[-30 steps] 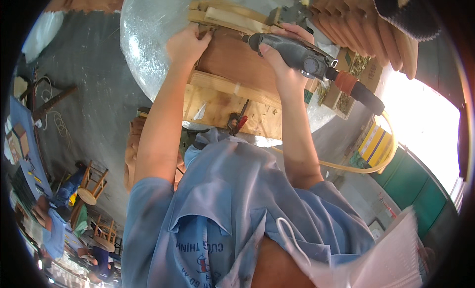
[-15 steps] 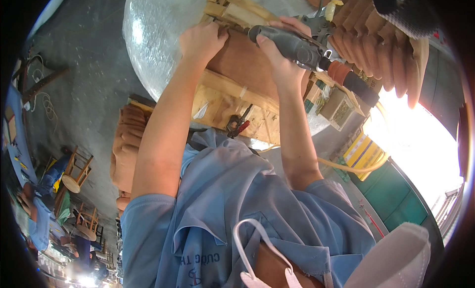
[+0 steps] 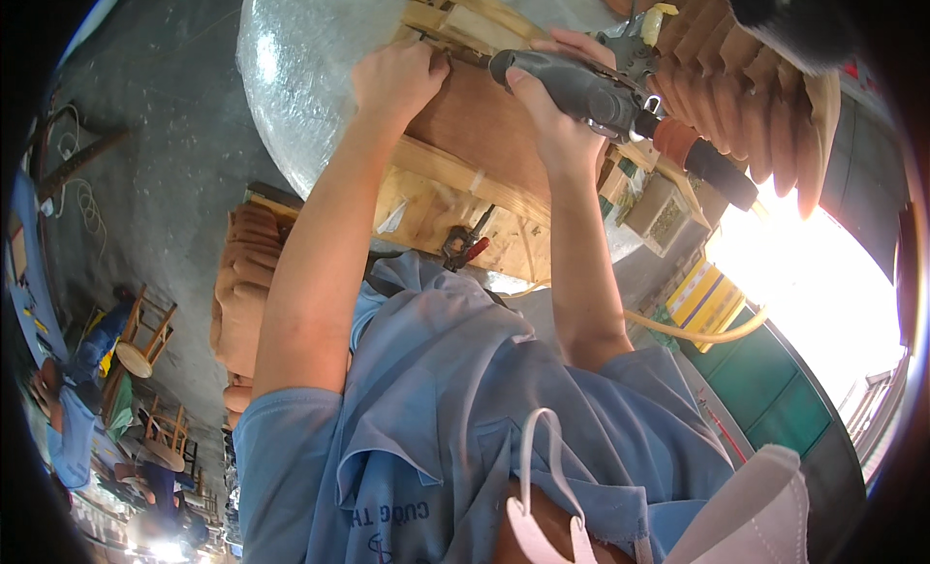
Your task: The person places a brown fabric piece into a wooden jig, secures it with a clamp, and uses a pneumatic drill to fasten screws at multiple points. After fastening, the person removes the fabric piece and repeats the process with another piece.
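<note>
My right hand (image 3: 560, 128) is wrapped round a dark grey hand-held power tool (image 3: 591, 91), which has a brown-orange sleeve and a black end piece toward the right. The tool's narrow tip points left, toward my left hand (image 3: 402, 79). That hand is curled closed at the upper left of a brown board (image 3: 484, 123), by a thin dark brown piece; its fingertips are hidden, so what it grips is unclear. Under the board is a pale wooden fixture (image 3: 426, 201), with a red-handled toggle clamp (image 3: 477, 251) on its near side.
A round table wrapped in clear film (image 3: 291, 89) carries the fixture. Stacked brown shaped pieces stand at right (image 3: 746, 99) and left (image 3: 247, 283). A small tray of granules (image 3: 664, 215), a yellow hose (image 3: 712, 334) and a yellow box (image 3: 702, 297) lie right. Stools (image 3: 145, 341) and people occupy the lower left.
The power tool and my right hand have shifted very slightly to the right. My left hand keeps its place and its closed shape.
</note>
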The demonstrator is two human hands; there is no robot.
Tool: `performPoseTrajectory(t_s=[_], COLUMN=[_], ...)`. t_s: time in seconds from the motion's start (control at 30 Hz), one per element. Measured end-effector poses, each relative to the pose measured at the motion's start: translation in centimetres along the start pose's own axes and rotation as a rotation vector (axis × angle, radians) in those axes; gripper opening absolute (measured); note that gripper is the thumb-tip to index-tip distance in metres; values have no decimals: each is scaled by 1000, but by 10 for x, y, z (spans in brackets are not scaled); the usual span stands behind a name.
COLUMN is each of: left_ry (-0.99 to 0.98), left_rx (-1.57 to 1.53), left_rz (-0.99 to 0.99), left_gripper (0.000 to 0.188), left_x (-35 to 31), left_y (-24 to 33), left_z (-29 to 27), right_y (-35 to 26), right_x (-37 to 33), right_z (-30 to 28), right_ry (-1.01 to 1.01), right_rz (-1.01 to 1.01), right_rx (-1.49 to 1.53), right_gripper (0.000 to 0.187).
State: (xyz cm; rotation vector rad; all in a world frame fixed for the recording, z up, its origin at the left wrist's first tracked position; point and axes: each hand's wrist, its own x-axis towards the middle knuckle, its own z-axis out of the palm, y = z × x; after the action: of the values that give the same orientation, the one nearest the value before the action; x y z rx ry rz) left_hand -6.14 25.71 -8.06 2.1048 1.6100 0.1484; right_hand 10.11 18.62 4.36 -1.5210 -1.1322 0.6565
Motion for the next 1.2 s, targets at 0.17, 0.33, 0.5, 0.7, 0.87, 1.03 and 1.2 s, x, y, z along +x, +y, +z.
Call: performPoseTrajectory(t_s=[0.17, 0.33, 0.5, 0.7, 0.87, 1.03, 1.2], left_ry=[10, -3, -41, 32, -31, 21, -255], left_rx=[5, -42, -74, -89, -121, -179, -557], left_rz=[-6, -15, -25, 52, 25, 44, -81], left_gripper=[41, 42, 39, 32, 29, 30, 37], left_x=[1, 2, 0, -1, -5, 1, 6], left_y=[0, -5, -5, -8, -8, -9, -29], left_z=[2, 1, -6, -5, 0, -4, -41], right_y=[3, 1, -16, -4, -10, -21, -39], right_x=[-2, 1, 21, 32, 15, 14, 6], right_z=[4, 19, 34, 49, 53, 62, 35], right_ry=[6, -32, -51, -68, -103, -55, 112], right_rz=[-30, -56, -63, -93, 3, 73, 47], right_rx=[11, -65, -143, -56, -151, -180, -201], right_gripper=[59, 62, 59, 44, 56, 58, 57])
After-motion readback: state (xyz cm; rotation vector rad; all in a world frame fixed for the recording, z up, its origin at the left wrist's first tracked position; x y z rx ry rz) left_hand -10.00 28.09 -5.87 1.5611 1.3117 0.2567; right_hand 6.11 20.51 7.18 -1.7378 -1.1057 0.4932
